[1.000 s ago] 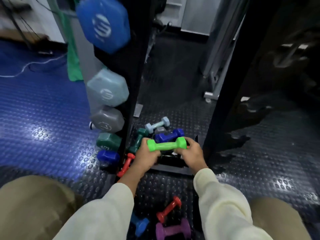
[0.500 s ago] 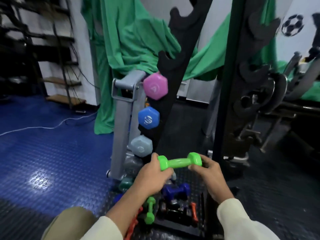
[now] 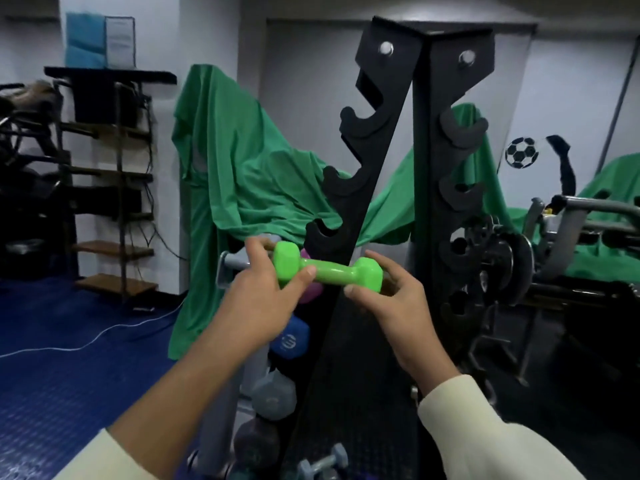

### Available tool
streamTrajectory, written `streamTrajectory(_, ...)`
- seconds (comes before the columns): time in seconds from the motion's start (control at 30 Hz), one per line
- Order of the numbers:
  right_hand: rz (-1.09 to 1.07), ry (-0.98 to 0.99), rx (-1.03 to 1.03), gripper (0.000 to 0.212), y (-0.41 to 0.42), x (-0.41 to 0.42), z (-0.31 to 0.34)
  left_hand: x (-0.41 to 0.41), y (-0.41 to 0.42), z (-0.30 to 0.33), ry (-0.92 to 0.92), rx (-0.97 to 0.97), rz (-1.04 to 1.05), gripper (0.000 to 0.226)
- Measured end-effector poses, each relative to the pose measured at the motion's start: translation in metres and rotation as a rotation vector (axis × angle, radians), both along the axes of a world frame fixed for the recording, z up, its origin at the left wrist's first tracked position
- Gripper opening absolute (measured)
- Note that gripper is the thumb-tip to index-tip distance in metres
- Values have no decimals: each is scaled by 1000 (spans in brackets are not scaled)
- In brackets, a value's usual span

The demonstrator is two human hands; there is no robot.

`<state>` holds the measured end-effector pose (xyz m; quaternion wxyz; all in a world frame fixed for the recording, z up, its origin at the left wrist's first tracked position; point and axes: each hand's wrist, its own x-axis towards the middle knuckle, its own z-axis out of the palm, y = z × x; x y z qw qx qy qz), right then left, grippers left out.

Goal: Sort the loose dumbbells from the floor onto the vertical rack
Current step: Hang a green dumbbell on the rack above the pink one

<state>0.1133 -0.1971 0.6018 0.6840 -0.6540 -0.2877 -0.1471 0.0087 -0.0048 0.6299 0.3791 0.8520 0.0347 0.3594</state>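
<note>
I hold a bright green dumbbell point(image 3: 327, 269) level in front of the black vertical rack point(image 3: 367, 161). My left hand point(image 3: 258, 299) grips its left head and handle. My right hand point(image 3: 391, 303) holds its right head from below with curled fingers. The dumbbell is just below an empty cradle point(image 3: 322, 233) on the rack's left upright. A pink dumbbell point(image 3: 310, 292), a blue one point(image 3: 291, 339) and a grey one point(image 3: 273, 393) sit in lower cradles, partly hidden behind my left arm.
A grey dumbbell point(image 3: 323, 464) lies on the floor at the rack's foot. Green cloth point(image 3: 242, 174) hangs behind the rack. A dark shelf unit point(image 3: 104, 174) stands at the left, a weight machine point(image 3: 502, 265) at the right. A white cable point(image 3: 86, 344) crosses the blue floor.
Both hands have lifted the green dumbbell from the floor pile up to the rack's middle cradles. My view has tilted upward with it.
</note>
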Motion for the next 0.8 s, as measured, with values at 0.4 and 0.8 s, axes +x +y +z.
streamTrajectory(0.4, -272, -281, -165, 67, 53, 5, 51, 119, 51, 61, -304, -379, -251, 28)
streamTrajectory(0.8, -380, -353, -235, 72, 66, 17, 58, 160, 44, 56, -195, -812, -551, 24)
